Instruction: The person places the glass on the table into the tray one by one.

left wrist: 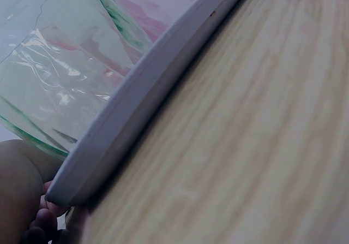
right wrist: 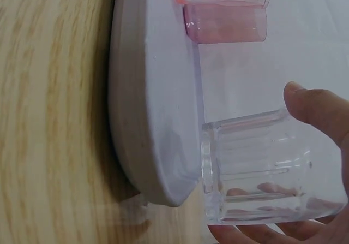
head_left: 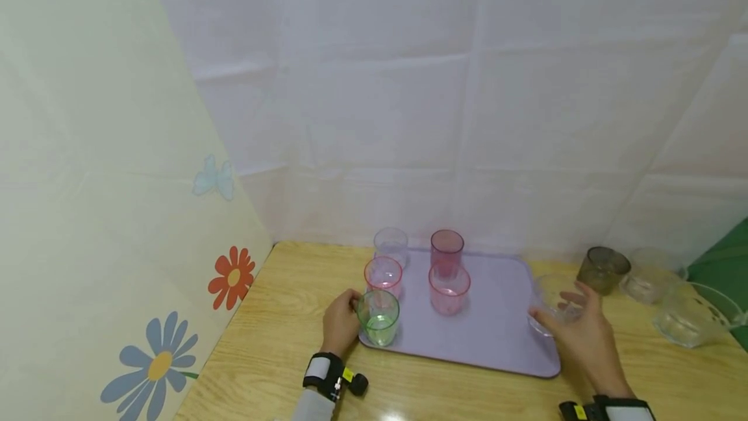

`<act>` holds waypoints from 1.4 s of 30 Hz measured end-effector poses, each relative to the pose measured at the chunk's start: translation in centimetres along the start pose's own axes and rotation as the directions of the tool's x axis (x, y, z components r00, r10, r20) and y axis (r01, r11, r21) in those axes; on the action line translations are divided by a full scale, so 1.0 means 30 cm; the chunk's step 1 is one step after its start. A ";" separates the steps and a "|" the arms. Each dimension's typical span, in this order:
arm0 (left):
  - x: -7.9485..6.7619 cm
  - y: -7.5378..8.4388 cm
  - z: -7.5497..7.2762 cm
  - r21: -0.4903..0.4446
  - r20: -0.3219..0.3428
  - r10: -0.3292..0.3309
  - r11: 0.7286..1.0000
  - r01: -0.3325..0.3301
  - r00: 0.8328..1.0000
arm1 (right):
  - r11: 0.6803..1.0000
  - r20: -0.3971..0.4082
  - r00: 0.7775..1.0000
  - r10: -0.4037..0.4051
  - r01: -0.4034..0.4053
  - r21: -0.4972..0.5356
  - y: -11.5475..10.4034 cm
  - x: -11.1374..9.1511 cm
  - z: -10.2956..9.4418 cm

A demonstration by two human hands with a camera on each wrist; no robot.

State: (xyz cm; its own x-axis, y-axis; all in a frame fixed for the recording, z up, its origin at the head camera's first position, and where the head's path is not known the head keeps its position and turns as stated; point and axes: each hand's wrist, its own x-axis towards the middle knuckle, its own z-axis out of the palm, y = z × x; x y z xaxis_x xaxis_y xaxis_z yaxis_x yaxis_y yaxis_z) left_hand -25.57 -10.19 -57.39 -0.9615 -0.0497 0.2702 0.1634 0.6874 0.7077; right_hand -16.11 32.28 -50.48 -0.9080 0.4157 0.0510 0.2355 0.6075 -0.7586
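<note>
My right hand (head_left: 587, 336) holds a clear glass (head_left: 552, 307) by its sides, thumb and fingers on opposite sides. In the right wrist view this clear glass (right wrist: 262, 173) is close to the right end of the lilac tray (right wrist: 172, 107); contact with the tray cannot be told. My left hand (head_left: 341, 323) is at the tray's left edge, beside a green-tinted cup (head_left: 378, 327). Its fingers (left wrist: 49, 214) curl at the tray's rim in the left wrist view, partly hidden. Also standing on the tray (head_left: 497, 323) are two pink-rimmed cups (head_left: 448, 297), a dark pink cup (head_left: 447, 249) and a clear cup (head_left: 391, 245).
Right of the tray, a smoky brown glass (head_left: 604, 270) stands near the back wall. Beside it are a clear glass (head_left: 645, 278) and a clear glass vessel (head_left: 689, 323). White sheeting (head_left: 374, 115) rises behind the wooden table (head_left: 257, 356); a flower-patterned panel (head_left: 117, 213) borders the left.
</note>
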 end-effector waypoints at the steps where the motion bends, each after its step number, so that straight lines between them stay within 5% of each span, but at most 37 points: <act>1: -0.001 0.001 -0.001 -0.003 -0.001 0.002 1.000 -0.002 1.000 | 1.000 0.000 1.000 -0.007 0.007 -0.003 -0.002 -0.003 0.001; 17: 0.000 -0.007 -0.002 -0.007 -0.009 0.033 0.999 -0.034 0.999 | 0.996 0.121 0.991 -0.063 0.069 -0.053 -0.024 -0.010 0.016; 42: -0.003 -0.006 0.001 -0.026 -0.003 0.010 1.000 -0.010 1.000 | 0.989 0.185 0.974 -0.134 0.143 -0.035 -0.041 -0.035 0.039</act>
State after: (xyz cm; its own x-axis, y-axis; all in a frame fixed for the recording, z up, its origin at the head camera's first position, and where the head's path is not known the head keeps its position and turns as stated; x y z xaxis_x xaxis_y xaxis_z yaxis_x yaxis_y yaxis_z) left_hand -25.51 -10.28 -57.55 -0.9592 -0.0447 0.2792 0.1789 0.6689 0.7215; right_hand -15.85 30.30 -50.35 -0.9796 0.1985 0.0312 0.1156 0.6839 -0.7203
